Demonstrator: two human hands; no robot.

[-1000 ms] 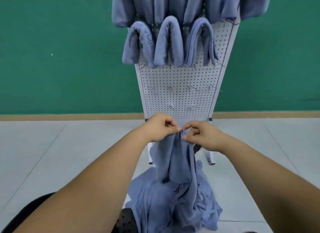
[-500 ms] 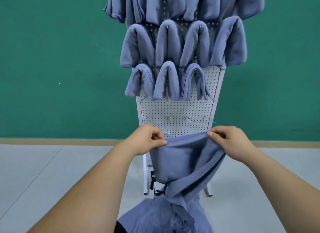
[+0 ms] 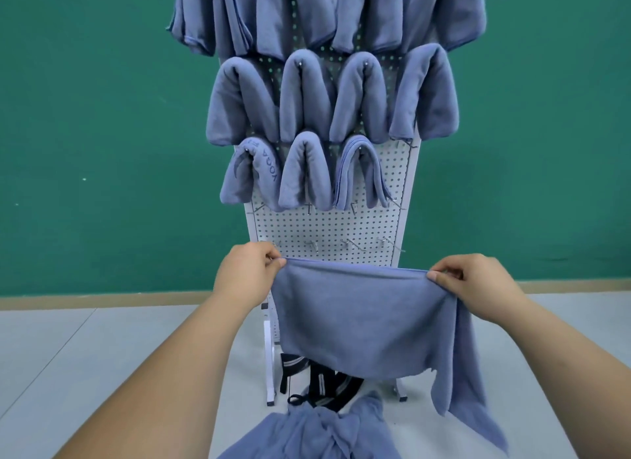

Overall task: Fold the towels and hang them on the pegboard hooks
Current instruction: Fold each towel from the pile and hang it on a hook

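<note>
The pale grey tiled floor (image 3: 85, 356) carries a white pegboard (image 3: 324, 226) on a stand, its feet set down close to a green wall (image 3: 102, 117). A dark striped bundle (image 3: 321, 380) lies on the floor between the legs. A heap of blue towels (image 3: 317, 431) sits at the bottom edge of the view; what it rests on cannot be told. Folded blue towels (image 3: 304, 96) hang in rows on the board's upper part, with metal hooks (image 3: 351, 245) lower down.
</note>
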